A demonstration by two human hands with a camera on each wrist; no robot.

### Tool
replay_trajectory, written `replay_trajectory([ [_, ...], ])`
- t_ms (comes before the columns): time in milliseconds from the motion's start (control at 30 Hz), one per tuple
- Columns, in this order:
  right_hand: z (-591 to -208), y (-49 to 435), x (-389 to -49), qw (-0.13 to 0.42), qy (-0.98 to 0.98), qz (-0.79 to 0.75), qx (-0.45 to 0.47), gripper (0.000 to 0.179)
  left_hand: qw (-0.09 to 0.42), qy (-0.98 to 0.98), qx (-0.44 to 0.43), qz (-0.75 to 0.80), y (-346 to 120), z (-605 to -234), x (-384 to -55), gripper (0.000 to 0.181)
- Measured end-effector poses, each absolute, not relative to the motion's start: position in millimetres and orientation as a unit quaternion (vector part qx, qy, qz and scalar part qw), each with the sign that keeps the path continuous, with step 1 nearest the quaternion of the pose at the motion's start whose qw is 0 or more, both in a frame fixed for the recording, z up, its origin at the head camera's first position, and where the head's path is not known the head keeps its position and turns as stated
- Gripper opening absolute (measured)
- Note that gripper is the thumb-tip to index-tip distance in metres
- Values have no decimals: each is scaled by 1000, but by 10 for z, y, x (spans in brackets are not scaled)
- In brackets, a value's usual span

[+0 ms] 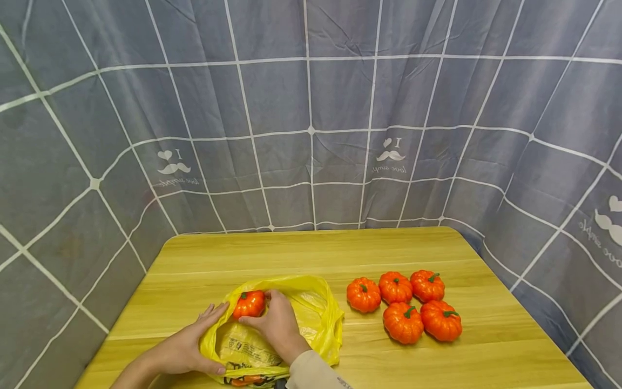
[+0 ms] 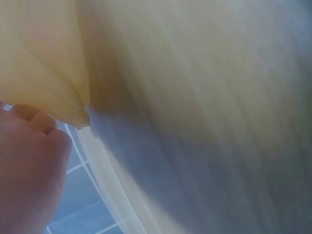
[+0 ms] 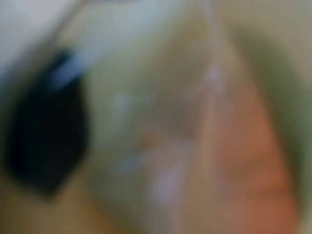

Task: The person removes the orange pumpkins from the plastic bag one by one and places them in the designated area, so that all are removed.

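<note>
A yellow plastic bag (image 1: 316, 300) lies on the table with its mouth spread upward. Inside the mouth, at its left side, is a small orange pumpkin (image 1: 249, 304). My right hand (image 1: 279, 324) reaches into the bag and pinches that pumpkin from the right. Along the bag's left rim, my left hand (image 1: 187, 343) holds the plastic, fingers at the far side and thumb toward the front. The left wrist view shows the fingers (image 2: 48, 129) beside the yellowish bag plastic (image 2: 44, 68). Blur in the right wrist view hides the right hand's grip.
To the right of the bag, several small orange pumpkins (image 1: 404, 322) with green stems sit grouped on the wooden table (image 1: 301, 251). A grey curtain (image 1: 340, 102) with white grid lines surrounds the table's back and sides. A dark blurred shape (image 3: 48, 131) fills part of the right wrist view.
</note>
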State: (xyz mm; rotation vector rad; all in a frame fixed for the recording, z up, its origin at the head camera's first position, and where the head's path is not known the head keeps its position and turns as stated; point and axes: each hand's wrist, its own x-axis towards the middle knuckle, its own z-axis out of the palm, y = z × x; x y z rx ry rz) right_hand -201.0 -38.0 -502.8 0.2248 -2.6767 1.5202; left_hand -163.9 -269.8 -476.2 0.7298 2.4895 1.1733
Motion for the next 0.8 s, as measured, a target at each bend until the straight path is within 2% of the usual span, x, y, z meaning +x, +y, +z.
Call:
replay_trajectory([
  [233, -5002, -295, -1982, 4, -817, 573, 62, 67, 149, 865, 252, 408, -2681, -4737, -1646, 118],
  [800, -4829, 38, -1833, 7, -838, 542, 63, 70, 160, 859, 254, 415, -2679, -4728, -1647, 117],
])
